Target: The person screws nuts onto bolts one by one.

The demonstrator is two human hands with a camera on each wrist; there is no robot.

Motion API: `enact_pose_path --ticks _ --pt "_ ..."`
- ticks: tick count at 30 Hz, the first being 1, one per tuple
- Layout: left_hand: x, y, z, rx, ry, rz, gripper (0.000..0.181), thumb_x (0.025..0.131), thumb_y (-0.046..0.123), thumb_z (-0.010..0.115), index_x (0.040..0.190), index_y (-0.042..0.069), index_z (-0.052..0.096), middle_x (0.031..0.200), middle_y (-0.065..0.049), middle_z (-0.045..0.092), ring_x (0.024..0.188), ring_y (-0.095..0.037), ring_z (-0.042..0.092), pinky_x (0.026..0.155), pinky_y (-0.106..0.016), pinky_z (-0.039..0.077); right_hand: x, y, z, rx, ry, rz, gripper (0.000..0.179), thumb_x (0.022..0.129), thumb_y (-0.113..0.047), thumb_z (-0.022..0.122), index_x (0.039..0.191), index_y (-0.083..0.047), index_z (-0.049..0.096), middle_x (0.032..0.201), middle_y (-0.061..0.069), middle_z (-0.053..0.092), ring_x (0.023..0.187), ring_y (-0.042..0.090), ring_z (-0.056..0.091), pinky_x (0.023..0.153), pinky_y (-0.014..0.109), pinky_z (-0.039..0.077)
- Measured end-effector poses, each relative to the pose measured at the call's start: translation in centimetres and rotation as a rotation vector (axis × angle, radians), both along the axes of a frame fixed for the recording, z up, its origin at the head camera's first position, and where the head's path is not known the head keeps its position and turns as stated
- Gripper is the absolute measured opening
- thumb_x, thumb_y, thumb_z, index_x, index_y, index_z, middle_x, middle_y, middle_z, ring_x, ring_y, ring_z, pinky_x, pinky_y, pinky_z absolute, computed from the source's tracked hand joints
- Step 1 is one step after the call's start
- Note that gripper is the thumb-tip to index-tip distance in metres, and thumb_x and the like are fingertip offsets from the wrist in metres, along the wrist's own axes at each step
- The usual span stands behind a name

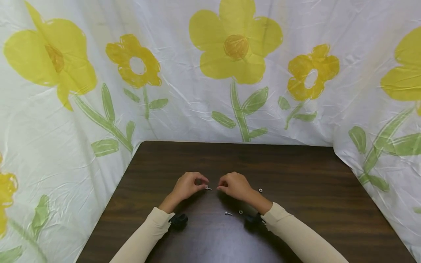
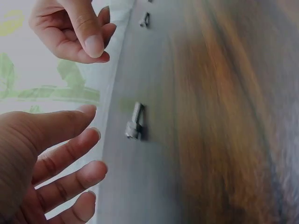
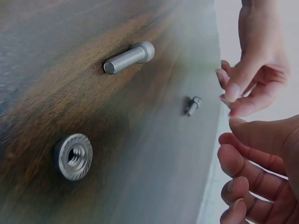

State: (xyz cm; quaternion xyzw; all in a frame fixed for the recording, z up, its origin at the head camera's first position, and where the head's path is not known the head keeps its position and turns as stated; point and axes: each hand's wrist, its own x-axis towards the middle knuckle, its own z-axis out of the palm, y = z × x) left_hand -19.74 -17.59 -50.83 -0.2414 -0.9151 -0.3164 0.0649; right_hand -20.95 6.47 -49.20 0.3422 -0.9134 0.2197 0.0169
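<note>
"How do the hands look?"

"The left hand (image 1: 187,185) is loose, its fingers parted. The right hand (image 1: 234,185) is gently bent, thumb close to forefinger. Both look empty."

"What lies closest to the person?"

"A bolt (image 1: 228,213), on its side on the dark table (image 1: 296,168), with a nut (image 1: 241,212) just to its right."

"And farther out?"

"A second bolt (image 1: 208,189) lies on the table near the left fingertips; I can't tell whether they touch it. Another nut (image 1: 260,190) sits beyond the right wrist."

"Past the table?"

"A white cloth (image 1: 177,109) hangs there, printed with big yellow flowers on green stems."
</note>
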Motion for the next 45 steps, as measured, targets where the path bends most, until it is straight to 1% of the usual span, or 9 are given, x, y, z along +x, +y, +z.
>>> enact_pose_path --ticks 10,20,29,34,36,38,41,43,45 --pt "1.9 1.4 1.2 0.055 -0.001 -0.030 0.011 0.086 0.017 0.083 0.097 0.017 0.080 0.089 0.010 0.072 0.069 -0.005 0.059 0.062 -0.023 0.050 1.6 2.4 0.9 -0.038 0.009 -0.003 0.007 0.089 -0.025 0.080 0.084 -0.020 0.078 0.075 -0.011 0.071 0.061 0.000 0.058 0.054 0.022 0.048" --pt "3.7 3.0 2.5 0.055 -0.004 -0.133 0.016 0.087 0.017 0.083 0.102 0.012 0.080 0.091 0.006 0.073 0.071 -0.007 0.062 0.062 -0.021 0.050 3.5 3.8 1.9 -0.091 0.024 -0.009 0.005 0.089 -0.022 0.080 0.087 -0.018 0.077 0.074 -0.011 0.069 0.061 -0.001 0.057 0.055 0.022 0.047" --pt "5.1 4.2 2.0 0.038 -0.051 -0.159 0.022 0.086 0.021 0.084 0.105 0.013 0.079 0.091 0.004 0.073 0.069 -0.005 0.061 0.058 -0.018 0.047 5.4 5.5 1.9 -0.123 0.012 -0.025 0.006 0.089 -0.021 0.080 0.089 -0.018 0.075 0.074 -0.013 0.068 0.062 -0.002 0.054 0.056 0.022 0.046" --pt "5.8 4.8 1.6 0.021 -0.080 -0.165 0.024 0.085 0.022 0.085 0.106 0.013 0.079 0.091 0.003 0.072 0.071 -0.006 0.063 0.060 -0.017 0.047 6.4 6.6 1.5 -0.112 -0.035 -0.036 0.008 0.088 -0.022 0.081 0.090 -0.016 0.076 0.074 -0.015 0.067 0.062 -0.003 0.054 0.055 0.022 0.047" --pt "6.0 5.0 1.5 0.010 -0.092 -0.169 0.025 0.084 0.022 0.085 0.107 0.013 0.079 0.091 0.003 0.073 0.072 -0.006 0.064 0.061 -0.017 0.047 6.7 7.0 1.3 -0.103 -0.067 -0.035 0.011 0.087 -0.022 0.082 0.092 -0.014 0.076 0.074 -0.015 0.066 0.061 -0.004 0.054 0.056 0.025 0.049" --pt "6.2 5.3 1.5 -0.006 -0.096 -0.168 0.026 0.084 0.022 0.086 0.107 0.013 0.079 0.091 0.004 0.073 0.073 -0.005 0.064 0.061 -0.017 0.047 7.0 7.3 1.1 -0.089 -0.086 -0.034 0.015 0.086 -0.023 0.083 0.094 -0.013 0.076 0.074 -0.017 0.066 0.060 -0.005 0.053 0.066 0.033 0.055" --pt "6.2 5.6 1.3 -0.022 -0.097 -0.170 0.027 0.083 0.022 0.087 0.108 0.014 0.079 0.090 0.004 0.072 0.072 -0.003 0.062 0.060 -0.017 0.046 7.2 7.4 0.8 -0.066 -0.115 -0.044 0.020 0.084 -0.024 0.085 0.097 -0.012 0.076 0.073 -0.018 0.064 0.059 -0.006 0.051 0.065 0.038 0.055" --pt "6.2 5.7 1.2 -0.029 -0.100 -0.172 0.028 0.082 0.023 0.087 0.108 0.015 0.079 0.089 0.004 0.072 0.071 -0.002 0.061 0.059 -0.017 0.045 7.2 7.4 0.6 -0.055 -0.127 -0.046 0.021 0.083 -0.024 0.086 0.097 -0.013 0.075 0.073 -0.018 0.064 0.059 -0.005 0.051 0.063 0.034 0.053" --pt "6.1 5.8 1.0 -0.031 -0.107 -0.176 0.028 0.082 0.023 0.087 0.107 0.015 0.078 0.087 0.005 0.071 0.071 -0.002 0.060 0.058 -0.017 0.044 7.2 7.4 0.4 -0.049 -0.136 -0.044 0.022 0.081 -0.022 0.087 0.097 -0.013 0.075 0.073 -0.017 0.064 0.060 -0.004 0.051 0.053 0.026 0.046"
